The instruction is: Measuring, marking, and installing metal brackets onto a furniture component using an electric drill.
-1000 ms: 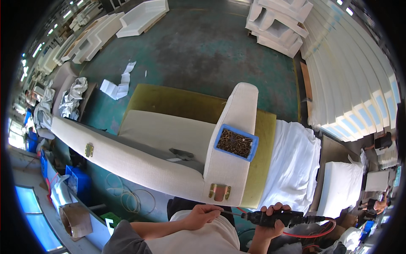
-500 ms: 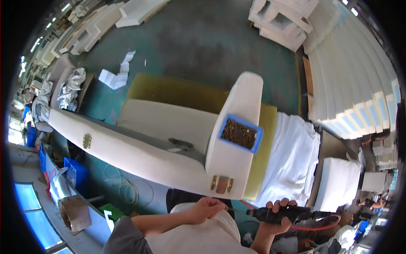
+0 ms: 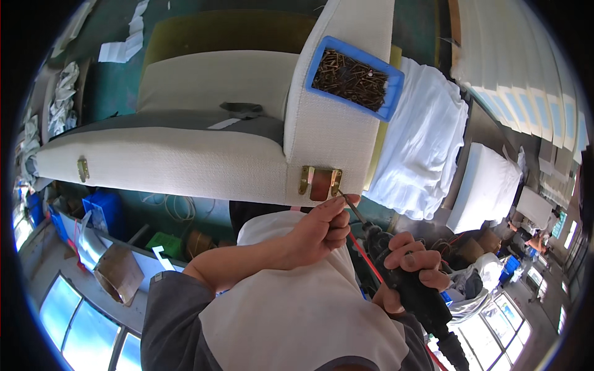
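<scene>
My right hand is wrapped round a black power screwdriver with a red hose. Its long thin bit points up and left to my left hand, whose fingers are closed in a pinch at the bit's tip. What they pinch is mostly hidden; a small pointed end looks like a screw. Just beyond the fingertips, a brass-coloured metal bracket lies on the near end of a cream upholstered sofa piece. A blue tray of brown screws sits on its arm.
A second brass bracket is on the sofa's left part. White cloth drapes something at the right, beside a white padded block. Blue bins, a cardboard box and coiled hose lie at the left.
The view has shifted closer to the sofa's near side. Both hands have come up to the near bracket, and the screwdriver has turned from nearly level to slanting up and left.
</scene>
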